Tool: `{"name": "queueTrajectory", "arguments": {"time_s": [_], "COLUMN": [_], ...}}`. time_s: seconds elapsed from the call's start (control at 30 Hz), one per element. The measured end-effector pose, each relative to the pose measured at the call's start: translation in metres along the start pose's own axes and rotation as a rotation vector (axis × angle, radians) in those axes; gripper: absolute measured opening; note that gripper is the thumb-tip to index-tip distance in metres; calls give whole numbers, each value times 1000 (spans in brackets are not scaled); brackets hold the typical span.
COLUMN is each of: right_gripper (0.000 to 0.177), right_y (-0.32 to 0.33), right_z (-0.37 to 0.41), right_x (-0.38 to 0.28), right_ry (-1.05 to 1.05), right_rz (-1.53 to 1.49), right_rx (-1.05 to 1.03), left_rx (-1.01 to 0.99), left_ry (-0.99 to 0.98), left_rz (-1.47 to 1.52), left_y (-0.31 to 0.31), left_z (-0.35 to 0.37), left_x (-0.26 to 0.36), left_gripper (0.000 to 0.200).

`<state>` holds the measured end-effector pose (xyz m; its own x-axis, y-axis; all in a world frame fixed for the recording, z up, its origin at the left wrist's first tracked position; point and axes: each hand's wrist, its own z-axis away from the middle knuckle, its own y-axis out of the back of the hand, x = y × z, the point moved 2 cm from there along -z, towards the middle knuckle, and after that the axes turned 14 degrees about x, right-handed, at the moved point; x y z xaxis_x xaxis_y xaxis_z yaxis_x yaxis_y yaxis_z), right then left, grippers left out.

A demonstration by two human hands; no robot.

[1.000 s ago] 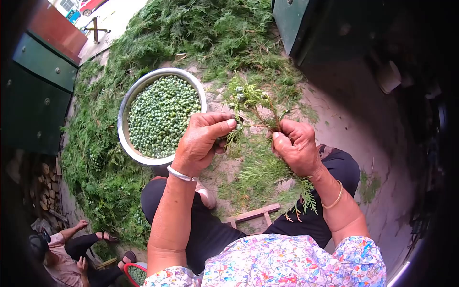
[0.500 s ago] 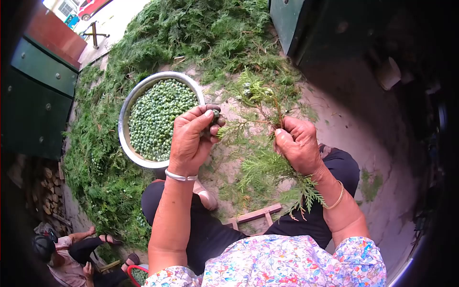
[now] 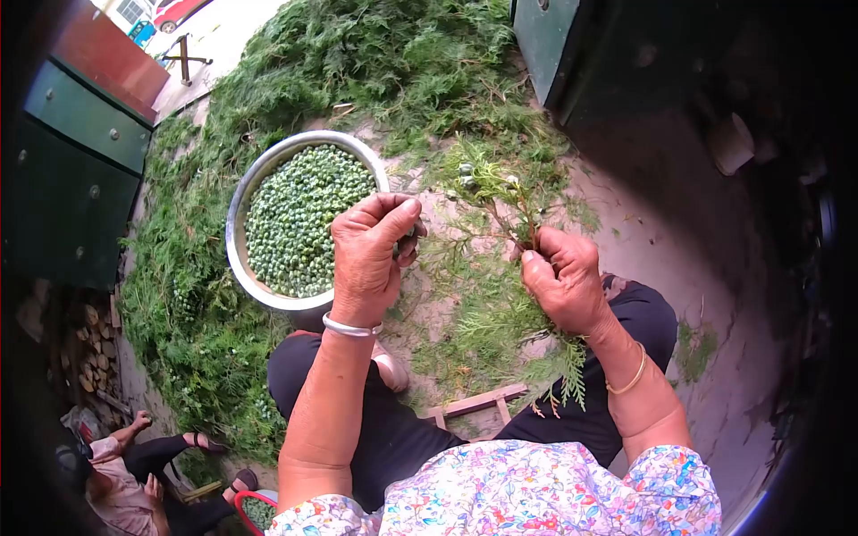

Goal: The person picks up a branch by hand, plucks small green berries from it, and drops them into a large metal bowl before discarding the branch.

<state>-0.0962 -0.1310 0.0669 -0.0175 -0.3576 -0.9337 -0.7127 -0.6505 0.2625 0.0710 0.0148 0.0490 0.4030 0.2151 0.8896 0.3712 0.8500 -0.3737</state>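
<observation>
My right hand (image 3: pixel 567 279) is closed around the stem of a leafy cypress sprig (image 3: pixel 509 210), between thumb and bent fingers. Bluish-green round cones (image 3: pixel 466 175) show near its tip, and green fronds (image 3: pixel 563 366) also hang below the hand. My left hand (image 3: pixel 371 255) is closed to the left of the sprig, thumb against curled, dark-stained fingers. It held a green cone a moment ago; the fingers now mostly hide what is inside. Beside and behind it stands a metal basin (image 3: pixel 234 228) full of small green cones (image 3: pixel 308 223).
Cut cypress branches (image 3: pixel 357 54) cover the ground ahead and to the left. A wooden frame (image 3: pixel 474 402) lies between my legs. Green metal doors (image 3: pixel 67 179) flank the left side. At lower left another person (image 3: pixel 125 482) sits by a red-rimmed basin (image 3: pixel 246 509) and stacked firewood (image 3: pixel 98 344).
My left hand has drawn slightly away from the sprig's fronds and turned, hiding the cone in its fingers. My right hand, still gripping the sprig, has shifted slightly down and right.
</observation>
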Motion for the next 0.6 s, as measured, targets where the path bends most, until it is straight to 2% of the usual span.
{"name": "queueTrajectory", "arguments": {"time_s": [0.07,0.13,0.2,0.23,0.37,0.43,0.6], "right_gripper": [10,9,7,6,6,13,14], "right_y": [-1,-2,-4,-5,-8,-8,-7], "right_z": [1,2,4,5,4,4,3], "right_x": [-1,-1,-2,-2,1,-1,-5], "right_ry": [46,206,164,122,154,170,84], "right_rz": [45,103,84,65,68,75,29], "right_rx": [-15,-31,-68,-102,-87,-54,-71], "left_rx": [49,91,24,28,26,-61,11], "left_ry": [-21,-14,33,118,129,63,-103], "left_rz": [-77,-114,-222,-220,-194,-202,-339], "left_y": [-4,-7,-6,-5,-4,-6,-19], "left_z": [2,0,-6,-7,-12,-11,-1], "left_x": [1,0,-7,-8,-17,-16,-17], "left_gripper": [14,13,12,11,10,8,5]}}
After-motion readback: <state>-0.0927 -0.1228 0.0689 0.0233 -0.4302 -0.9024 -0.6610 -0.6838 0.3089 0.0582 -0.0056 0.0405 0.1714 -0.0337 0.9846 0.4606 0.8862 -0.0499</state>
